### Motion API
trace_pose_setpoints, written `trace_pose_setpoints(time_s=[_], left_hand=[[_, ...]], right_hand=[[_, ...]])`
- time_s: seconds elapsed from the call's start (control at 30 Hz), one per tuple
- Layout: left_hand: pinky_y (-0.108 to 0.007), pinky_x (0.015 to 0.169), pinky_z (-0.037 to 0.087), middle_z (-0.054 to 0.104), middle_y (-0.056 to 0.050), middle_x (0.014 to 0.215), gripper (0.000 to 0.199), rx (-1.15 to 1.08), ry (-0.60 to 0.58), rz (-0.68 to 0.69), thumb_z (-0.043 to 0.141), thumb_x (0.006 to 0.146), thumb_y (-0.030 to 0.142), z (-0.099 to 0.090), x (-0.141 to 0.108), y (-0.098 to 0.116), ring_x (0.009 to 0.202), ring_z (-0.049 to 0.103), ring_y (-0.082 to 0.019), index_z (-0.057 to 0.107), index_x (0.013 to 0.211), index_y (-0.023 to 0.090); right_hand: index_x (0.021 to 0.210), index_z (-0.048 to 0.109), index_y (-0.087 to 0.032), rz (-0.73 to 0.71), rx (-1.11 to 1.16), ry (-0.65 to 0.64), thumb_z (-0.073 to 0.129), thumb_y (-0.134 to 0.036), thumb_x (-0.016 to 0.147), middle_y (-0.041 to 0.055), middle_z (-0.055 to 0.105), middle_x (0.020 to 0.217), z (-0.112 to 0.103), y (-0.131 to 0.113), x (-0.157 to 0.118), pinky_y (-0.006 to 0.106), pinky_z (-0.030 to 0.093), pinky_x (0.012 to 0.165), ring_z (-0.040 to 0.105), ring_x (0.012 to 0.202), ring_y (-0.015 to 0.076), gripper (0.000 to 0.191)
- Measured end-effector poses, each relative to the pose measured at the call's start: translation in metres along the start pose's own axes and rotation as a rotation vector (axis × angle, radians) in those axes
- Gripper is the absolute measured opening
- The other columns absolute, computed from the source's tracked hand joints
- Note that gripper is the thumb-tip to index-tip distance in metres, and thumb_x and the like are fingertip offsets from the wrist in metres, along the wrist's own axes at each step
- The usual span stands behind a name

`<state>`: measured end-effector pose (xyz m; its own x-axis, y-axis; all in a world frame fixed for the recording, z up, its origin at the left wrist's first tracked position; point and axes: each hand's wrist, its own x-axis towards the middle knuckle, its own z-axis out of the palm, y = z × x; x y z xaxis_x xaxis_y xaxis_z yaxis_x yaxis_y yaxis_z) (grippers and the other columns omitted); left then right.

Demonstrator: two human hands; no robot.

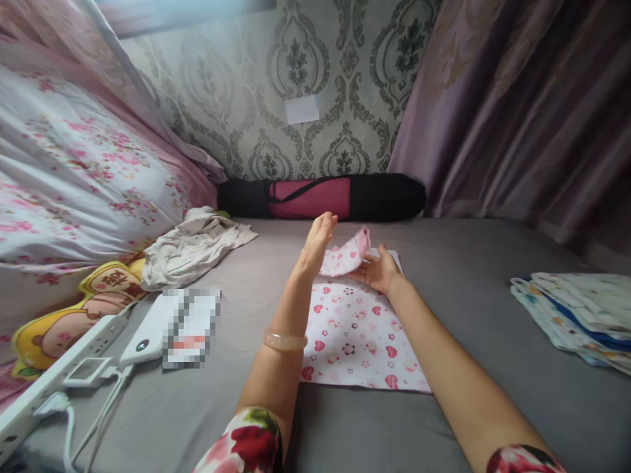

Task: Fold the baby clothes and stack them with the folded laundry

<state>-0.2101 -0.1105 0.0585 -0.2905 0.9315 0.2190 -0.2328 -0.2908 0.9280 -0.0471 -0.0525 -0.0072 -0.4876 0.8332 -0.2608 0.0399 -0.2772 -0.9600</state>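
A white cloth (pixel 352 341) printed with red hearts and small flowers lies flat on the grey bed sheet. Its far part is raised in a curled flap (pixel 345 258) between my two hands. My left hand (pixel 319 242) stands edge-on at the flap's left side, fingers stretched out, with its palm side hidden. At the flap's right, my right hand (pixel 378 269) has its thumb up and apart from the fingers, which touch the flap's lower right edge. Neither hand visibly pinches the cloth.
A stack of folded cloths (pixel 582 315) lies at the right. On the left are a crumpled pale cloth (pixel 197 246), a yellow cushion (pixel 106 282), a white power bank (pixel 152 328) and a power strip (pixel 98 345) with cables. A black and pink bag (pixel 310 198) lies along the wall.
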Motion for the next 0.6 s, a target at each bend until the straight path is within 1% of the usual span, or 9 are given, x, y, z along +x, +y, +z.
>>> trace_pose_setpoints(time_s=[0.03,0.1,0.2,0.27,0.33,0.4,0.47,0.53,0.6], left_hand=[[-0.04,0.101,0.042,0.064,-0.012,0.123,0.039,0.006,0.034,-0.013,0.051,0.091,0.057,-0.006,0.001,0.001,0.124,0.056,-0.025,0.06,0.107,0.022],[-0.04,0.1,0.043,0.065,-0.014,0.121,0.038,0.034,0.141,-0.038,0.046,0.094,0.054,-0.021,0.005,0.003,0.121,0.058,-0.025,0.059,0.105,0.02],[-0.036,0.095,0.046,0.067,-0.013,0.117,0.023,0.164,0.296,-0.095,0.047,0.095,0.039,-0.047,0.01,0.004,0.113,0.063,-0.022,0.056,0.1,0.019],[-0.035,0.093,0.047,0.067,-0.012,0.116,0.016,0.277,0.36,-0.144,0.045,0.093,0.03,-0.06,0.012,0.001,0.11,0.064,-0.02,0.055,0.1,0.019],[-0.034,0.091,0.047,0.068,-0.012,0.115,0.017,0.394,0.393,-0.176,0.044,0.091,0.023,-0.069,0.014,-0.007,0.108,0.064,-0.019,0.054,0.103,0.018],[-0.033,0.091,0.047,0.067,-0.013,0.115,0.022,0.523,0.4,-0.188,0.043,0.087,0.018,-0.073,0.015,-0.02,0.109,0.063,-0.019,0.054,0.106,0.017],[-0.034,0.093,0.046,0.067,-0.013,0.115,0.028,0.658,0.367,-0.185,0.044,0.083,0.015,-0.076,0.017,-0.035,0.111,0.062,-0.02,0.055,0.108,0.016],[-0.034,0.097,0.044,0.067,-0.014,0.116,0.034,0.78,0.287,-0.177,0.046,0.079,0.011,-0.076,0.016,-0.049,0.114,0.06,-0.022,0.057,0.11,0.016],[-0.036,0.099,0.043,0.066,-0.014,0.12,0.043,0.881,0.186,-0.183,0.05,0.073,0.007,-0.075,0.013,-0.06,0.116,0.059,-0.025,0.058,0.114,0.017]], right_hand=[[0.149,0.026,-0.016,-0.01,0.008,0.0,-0.014,-0.054,0.092,0.0217,0.055,0.135,-0.003,0.002,0.001,0.053,0.051,0.088,0.062,0.113,0.0281,0.08],[0.149,0.026,-0.02,-0.018,0.039,0.012,-0.012,-0.054,0.093,0.0201,0.056,0.134,-0.007,0.006,0.004,0.056,0.05,0.087,0.061,0.112,0.0287,0.075],[0.145,0.032,-0.02,-0.011,0.114,0.037,0.002,-0.057,0.096,0.0203,0.061,0.127,-0.009,0.007,0.006,0.058,0.05,0.086,0.062,0.11,0.0299,0.068],[0.141,0.036,-0.018,-0.01,0.111,0.054,0.012,-0.057,0.097,0.0203,0.063,0.123,-0.008,0.005,0.006,0.057,0.051,0.084,0.063,0.107,0.0298,0.063],[0.136,0.041,-0.018,0.008,0.112,0.082,0.022,-0.051,0.099,0.019,0.064,0.121,-0.007,0.002,0.004,0.054,0.053,0.083,0.065,0.105,0.028,0.053],[0.129,0.046,-0.017,0.043,0.188,0.141,0.033,-0.034,0.098,0.017,0.065,0.117,-0.005,-0.002,0.002,0.051,0.055,0.083,0.066,0.101,0.0254,0.037],[0.119,0.051,-0.015,0.031,0.304,0.213,0.04,-0.016,0.092,0.0149,0.068,0.11,-0.006,-0.007,0.001,0.047,0.057,0.082,0.067,0.097,0.0236,0.03],[0.109,0.055,-0.014,-0.032,0.39,0.257,0.044,-0.01,0.086,0.0131,0.07,0.102,-0.01,-0.01,0.001,0.044,0.059,0.081,0.068,0.094,0.023,0.026],[0.1,0.058,-0.014,-0.072,0.427,0.308,0.046,-0.008,0.084,0.0117,0.071,0.095,-0.016,-0.011,0.002,0.042,0.06,0.079,0.069,0.09,0.0227,0.02]])
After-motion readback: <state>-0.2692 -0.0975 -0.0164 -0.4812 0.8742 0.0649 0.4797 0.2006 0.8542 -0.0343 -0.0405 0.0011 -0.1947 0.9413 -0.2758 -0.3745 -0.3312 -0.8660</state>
